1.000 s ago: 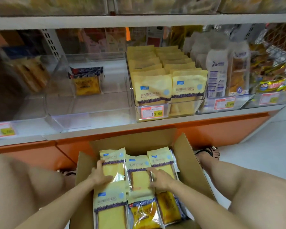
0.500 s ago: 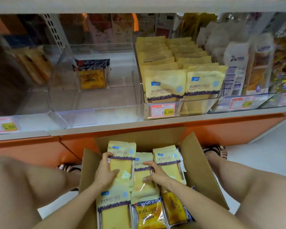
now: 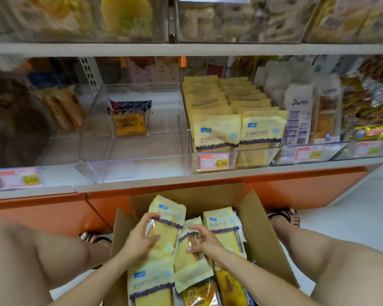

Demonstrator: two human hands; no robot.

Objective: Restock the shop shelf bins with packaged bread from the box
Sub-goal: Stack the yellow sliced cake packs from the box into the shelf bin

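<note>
Below shelf bins (image 3: 139, 167), in cardboard box (image 3: 260, 219): clasped far-left bread pack (image 3: 169, 217) in curled left hand (image 3: 139, 239); pinched middle pack (image 3: 182, 255) with right hand (image 3: 205, 242).

The person wears dark strappy sandals (image 3: 284, 216), arms and legs bare.

Pale yellow packs (image 3: 165, 226), purple band, blue logo. Brown box (image 3: 261, 235). Orange shelf base (image 3: 53, 208). Clear bins (image 3: 133, 151). Red-yellow price tag (image 3: 215, 161). Dark blue, orange pack (image 3: 129, 118). White floor (image 3: 345, 217).
</note>
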